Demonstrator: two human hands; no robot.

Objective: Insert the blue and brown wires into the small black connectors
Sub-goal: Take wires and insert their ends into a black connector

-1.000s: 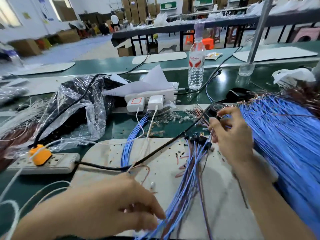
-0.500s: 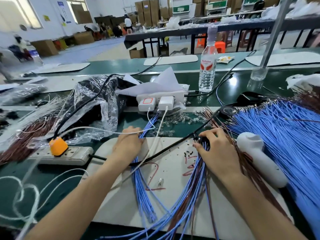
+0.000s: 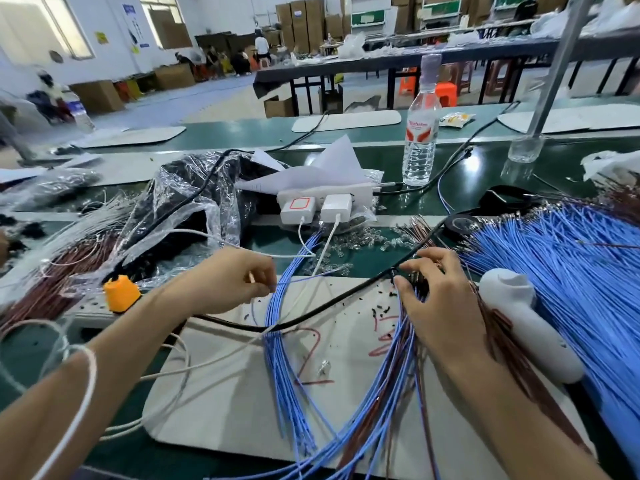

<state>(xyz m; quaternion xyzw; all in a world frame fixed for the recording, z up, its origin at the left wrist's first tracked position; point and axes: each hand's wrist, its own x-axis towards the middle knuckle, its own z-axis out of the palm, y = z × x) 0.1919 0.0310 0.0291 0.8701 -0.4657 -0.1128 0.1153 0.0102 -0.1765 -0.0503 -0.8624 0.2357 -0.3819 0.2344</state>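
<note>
Sprawling over the right side of the frame, the loose blue wire heap (image 3: 571, 278) could, I think, catch my forearm and drag strands into the work. The white mat (image 3: 225, 393) sits lower centre, with the job on it. The wired bundle (image 3: 391, 368) of blue and brown runs from bottom centre up under my right hand (image 3: 443, 299), whose fingers curl round the small black connectors (image 3: 414, 280) at the bundle's top, right of centre. My left hand (image 3: 225, 282), centre left, pinches a single blue wire (image 3: 301, 277); its tip is too thin to make out. A black cable (image 3: 311, 315) crosses between both hands. The likely trouble is the wire snagging on it or on the white charger leads (image 3: 327, 237) on the way over. A bent terminal or the wrong cavity is also possible, since the holes are tiny. The wires are thin, smooth-sleeved and springy, holding a curve; the brown ones are duller. The connectors look hard, boxy and matt. The mat is flat and stiff with rounded corners and red scribbles. Spare black bits (image 3: 381, 310) are scattered on it like crumbs.
</note>
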